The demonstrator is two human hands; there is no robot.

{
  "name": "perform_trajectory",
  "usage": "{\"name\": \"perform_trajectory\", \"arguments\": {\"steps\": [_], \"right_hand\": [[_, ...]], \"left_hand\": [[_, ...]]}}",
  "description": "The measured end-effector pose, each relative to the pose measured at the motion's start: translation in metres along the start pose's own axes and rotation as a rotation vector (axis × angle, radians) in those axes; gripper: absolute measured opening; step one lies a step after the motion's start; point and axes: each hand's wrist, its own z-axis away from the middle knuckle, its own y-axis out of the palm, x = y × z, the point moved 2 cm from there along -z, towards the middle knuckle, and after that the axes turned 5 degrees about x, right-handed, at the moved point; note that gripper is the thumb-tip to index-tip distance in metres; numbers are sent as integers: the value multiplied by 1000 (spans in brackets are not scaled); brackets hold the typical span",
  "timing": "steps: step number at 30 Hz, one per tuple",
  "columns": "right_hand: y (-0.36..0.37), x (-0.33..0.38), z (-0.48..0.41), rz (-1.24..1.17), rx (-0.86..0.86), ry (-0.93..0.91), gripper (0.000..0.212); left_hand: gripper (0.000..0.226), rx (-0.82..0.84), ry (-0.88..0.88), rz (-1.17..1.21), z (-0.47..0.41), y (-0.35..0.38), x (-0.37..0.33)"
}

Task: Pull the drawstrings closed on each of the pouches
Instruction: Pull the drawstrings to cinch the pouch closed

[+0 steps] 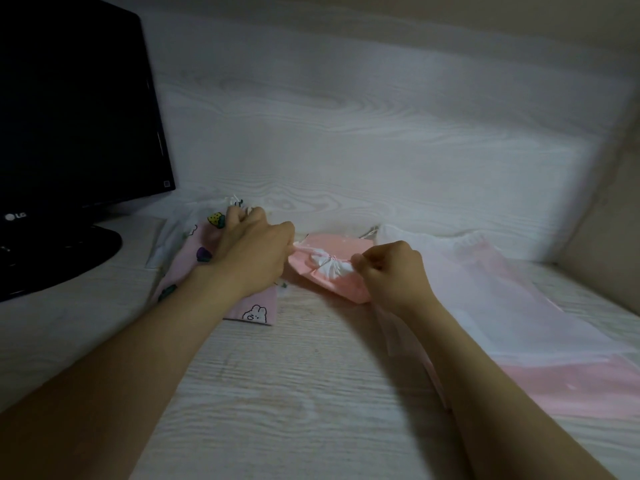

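Both hands pinch drawstrings either side of small pink pouch [329, 268] on desk: left hand [254, 251], right hand [391, 271].

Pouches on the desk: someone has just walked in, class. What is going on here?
A person is drawing the pink pouch shut. The right hand pinches its white gathered mouth, and the left hand appears to pull at the other end. A rabbit-print pouch lies under the left forearm; a larger pale pouch lies flat to the right.
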Motion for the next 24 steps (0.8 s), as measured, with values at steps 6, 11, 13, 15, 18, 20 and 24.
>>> {"name": "perform_trajectory", "arguments": {"steps": [6,11,13,15,18,20,24], "right_hand": [[1,7,3,-126,20,19,24],[2,13,4,-247,43,56,22],[2,12,5,-253,63,66,21],[3,13,7,-258,86,74,21],[3,15,8,-263,110,74,22],[3,17,9,-268,118,70,23],[3,19,10,-289,132,62,20]], "left_hand": [[50,53,-6,354,8,-10,-15],[63,128,-48,612,6,-5,-21],[69,95,-40,582,6,-2,-22],[64,52,-22,575,6,-1,-23],[41,5,14,623,7,-1,-25],[31,-14,49,639,6,0,-25],[17,-24,86,640,3,0,-27]]}}
